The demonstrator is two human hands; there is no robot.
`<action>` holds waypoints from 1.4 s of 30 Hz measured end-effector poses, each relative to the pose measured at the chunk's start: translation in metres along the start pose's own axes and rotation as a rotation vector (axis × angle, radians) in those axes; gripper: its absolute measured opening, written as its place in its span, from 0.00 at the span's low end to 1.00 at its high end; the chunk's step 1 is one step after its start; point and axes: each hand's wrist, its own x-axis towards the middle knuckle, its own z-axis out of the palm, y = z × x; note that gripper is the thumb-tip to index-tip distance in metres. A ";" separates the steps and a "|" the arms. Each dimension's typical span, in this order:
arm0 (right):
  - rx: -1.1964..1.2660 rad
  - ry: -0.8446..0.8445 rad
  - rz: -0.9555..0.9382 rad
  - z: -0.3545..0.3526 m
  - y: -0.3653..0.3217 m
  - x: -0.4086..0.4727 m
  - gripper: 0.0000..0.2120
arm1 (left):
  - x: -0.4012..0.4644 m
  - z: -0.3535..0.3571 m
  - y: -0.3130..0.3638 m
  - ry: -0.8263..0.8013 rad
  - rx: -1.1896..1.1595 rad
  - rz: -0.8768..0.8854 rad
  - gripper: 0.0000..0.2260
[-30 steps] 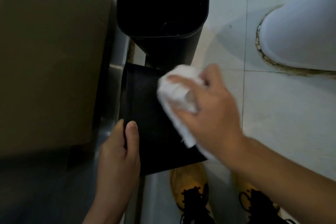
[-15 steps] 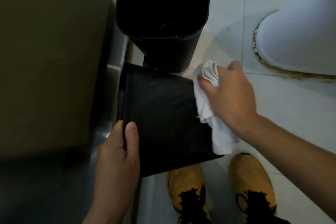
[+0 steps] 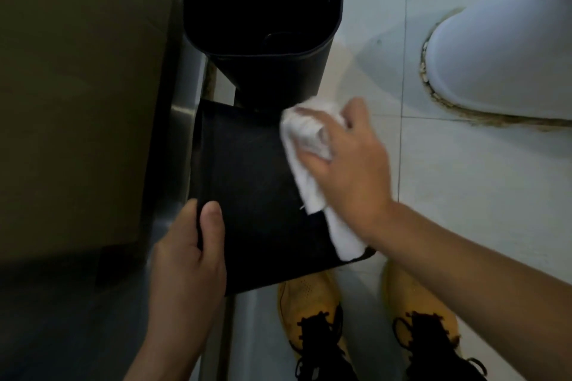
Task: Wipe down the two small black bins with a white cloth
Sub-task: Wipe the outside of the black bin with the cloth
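No writing or label can be read on the held black bin [image 3: 257,195], which is kept tilted above the floor, its flat matte side turned up. Its near left edge is gripped by the left hand [image 3: 188,257], thumb on top. A crumpled white cloth [image 3: 306,158] is pressed on the bin's right side by the right hand [image 3: 346,164], fingers curled round it. Just behind, the second black bin [image 3: 263,25] is seen upright on the white tiled floor [image 3: 464,210]. Yellow shoes [image 3: 309,303] are visible below.
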 end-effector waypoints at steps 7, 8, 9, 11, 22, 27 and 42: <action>0.030 0.044 0.031 -0.036 0.026 -0.049 0.20 | 0.001 0.000 0.006 -0.045 -0.042 -0.046 0.20; 0.030 -0.003 -0.071 -0.033 0.015 -0.065 0.19 | 0.001 0.000 0.005 -0.047 -0.032 -0.041 0.20; 0.027 -0.041 -0.178 -0.028 0.008 -0.078 0.18 | 0.001 -0.001 0.004 -0.052 -0.023 -0.039 0.20; 0.019 -0.064 -0.320 -0.017 0.005 -0.089 0.17 | 0.001 -0.002 0.004 -0.065 -0.008 -0.045 0.19; -0.210 0.026 0.147 -0.033 0.105 0.015 0.18 | 0.001 0.000 0.005 -0.060 -0.004 -0.076 0.16; -0.077 0.114 0.057 -0.060 0.083 -0.021 0.17 | 0.001 0.000 0.007 -0.047 0.020 -0.093 0.18; -0.050 -0.064 -0.260 -0.020 0.079 -0.092 0.18 | 0.010 -0.004 0.010 -0.137 0.048 -0.107 0.06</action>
